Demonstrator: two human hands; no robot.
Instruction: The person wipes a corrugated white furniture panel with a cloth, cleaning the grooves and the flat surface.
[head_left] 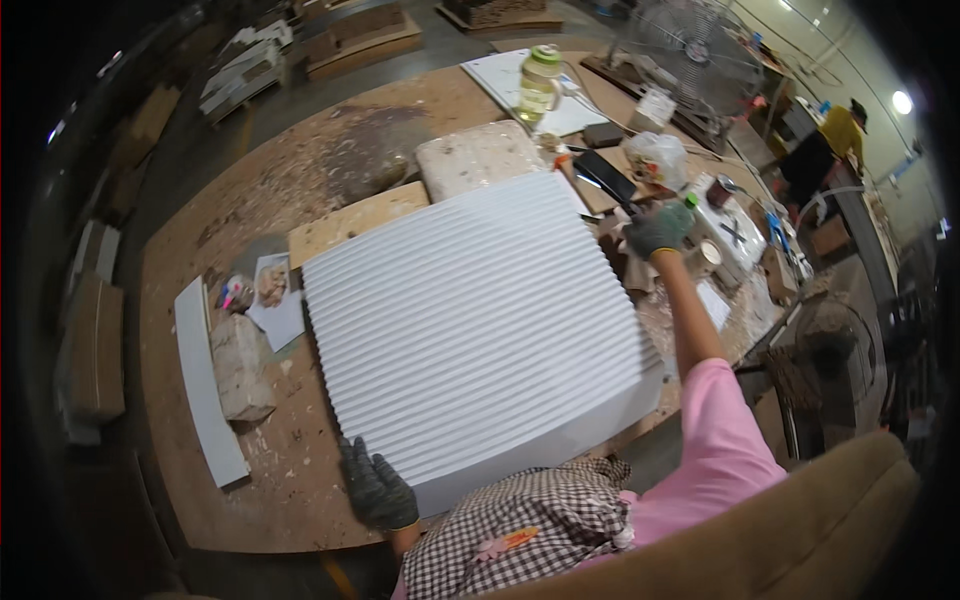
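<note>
A large white ribbed panel [470, 330] with a smooth front edge fills the middle of the worktable [290, 415]. My left hand [378, 488], in a dark grey glove, rests at the panel's near left corner, its fingers stretched along the side edge. Beyond the panel's right edge, my right hand [658, 230] reaches among small items with the fingers curled; what they hold, if anything, is hidden. Just past it lies a black phone [605, 175] on a small board. A white cup [708, 255] and a dark round can [720, 190] stand to its right.
A wrapped block [480, 160] and a wooden board [360, 220] lie behind the panel. A white strip [208, 385] and another wrapped block [240, 368] lie left. A green-lidded bottle [540, 85] and a large fan [690, 50] stand far; another person [835, 145] is at far right.
</note>
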